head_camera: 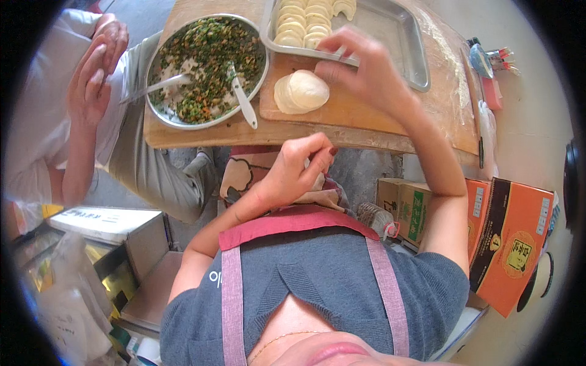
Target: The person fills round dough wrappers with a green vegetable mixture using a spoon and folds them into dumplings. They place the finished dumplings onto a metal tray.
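My left hand (302,169) is in front of the board's near edge, its fingers curled; whether something is inside it cannot be seen. Blurred by motion, my right hand (361,68) has its thumb and fingers apart over the tray's near rim, with nothing visible between them. Just left of it, a stack of round dough wrappers (302,91) lies on a wooden cutting board (361,110). Rows of folded dumplings (304,23) fill the left part of a metal tray (393,45). A round metal basin (263,75) holds chopped green filling (206,50), with a white-handled spoon (245,103) and a metal spoon (169,82) in it.
At the left, a co-worker sits with both hands (94,73) raised near the basin. Flour (451,68) dusts the right side of the table. Orange cartons (512,242), green-and-brown cartons (407,206) and a plastic bottle (377,219) are below. A plastic bag (73,297) hangs at lower left.
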`<state>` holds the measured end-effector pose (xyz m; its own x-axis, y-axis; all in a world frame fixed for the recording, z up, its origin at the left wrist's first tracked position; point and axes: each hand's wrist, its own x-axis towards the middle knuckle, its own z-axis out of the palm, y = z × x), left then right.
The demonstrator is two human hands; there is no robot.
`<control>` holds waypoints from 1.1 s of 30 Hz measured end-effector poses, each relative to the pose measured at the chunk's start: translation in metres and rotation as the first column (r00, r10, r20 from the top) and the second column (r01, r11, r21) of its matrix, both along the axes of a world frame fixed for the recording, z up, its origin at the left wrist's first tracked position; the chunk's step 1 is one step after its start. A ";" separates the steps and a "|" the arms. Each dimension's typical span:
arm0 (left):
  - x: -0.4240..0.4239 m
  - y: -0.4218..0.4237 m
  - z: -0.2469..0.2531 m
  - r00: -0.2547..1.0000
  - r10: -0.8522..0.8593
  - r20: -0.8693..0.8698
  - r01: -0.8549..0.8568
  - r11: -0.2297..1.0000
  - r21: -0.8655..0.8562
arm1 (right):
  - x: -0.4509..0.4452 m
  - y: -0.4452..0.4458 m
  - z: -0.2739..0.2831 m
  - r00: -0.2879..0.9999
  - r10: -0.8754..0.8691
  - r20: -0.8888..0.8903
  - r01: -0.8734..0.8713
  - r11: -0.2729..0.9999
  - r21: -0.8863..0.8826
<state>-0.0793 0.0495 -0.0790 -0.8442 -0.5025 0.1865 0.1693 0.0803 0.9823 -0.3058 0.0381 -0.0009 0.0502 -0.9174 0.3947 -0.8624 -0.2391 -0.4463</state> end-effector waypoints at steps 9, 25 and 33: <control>0.020 0.007 0.013 1.000 0.015 0.007 -0.015 1.000 0.017 | 0.036 0.031 -0.035 0.971 0.078 -0.226 -0.130 0.966 -0.223; 0.034 0.006 0.018 0.992 0.115 -0.049 -0.098 0.957 0.273 | 0.039 0.029 -0.022 0.913 -0.244 0.327 0.256 0.967 0.007; 0.027 -0.024 0.037 0.928 0.290 -0.236 -0.155 0.873 0.463 | 0.060 0.020 0.009 0.581 -0.021 0.814 -0.167 0.975 0.145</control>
